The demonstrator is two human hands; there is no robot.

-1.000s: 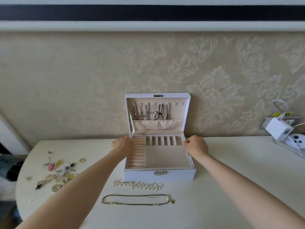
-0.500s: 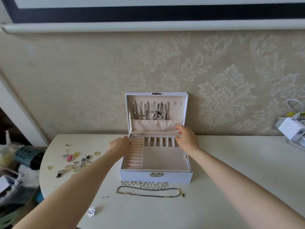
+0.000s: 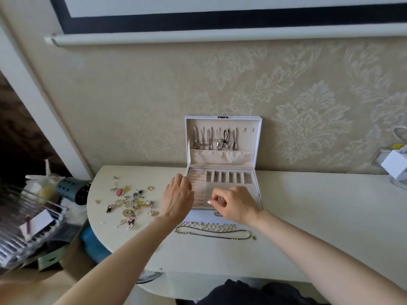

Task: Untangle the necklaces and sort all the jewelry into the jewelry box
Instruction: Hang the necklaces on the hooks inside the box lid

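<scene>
A white jewelry box stands open against the wall, with a beige lining. Several necklaces hang inside its upright lid. My left hand lies against the box's left wall, fingers loosely extended, holding nothing. My right hand hovers over the large front compartment, its fingers curled and the thumb pinched to the fingertips; I see nothing in it. In front of the box lie a pearl strand and a dark cord necklace. A scatter of small jewelry and a gold ring lies on the table's left part.
The white table has a rounded left edge. Beyond that edge sit a blue perforated object and a clear bin of clutter. A white charger hangs at a socket at the far right.
My right hand left the box's right side, went to its back edge, and now sits curled over the front compartment. My left hand stayed at the left wall. The view swung left.
</scene>
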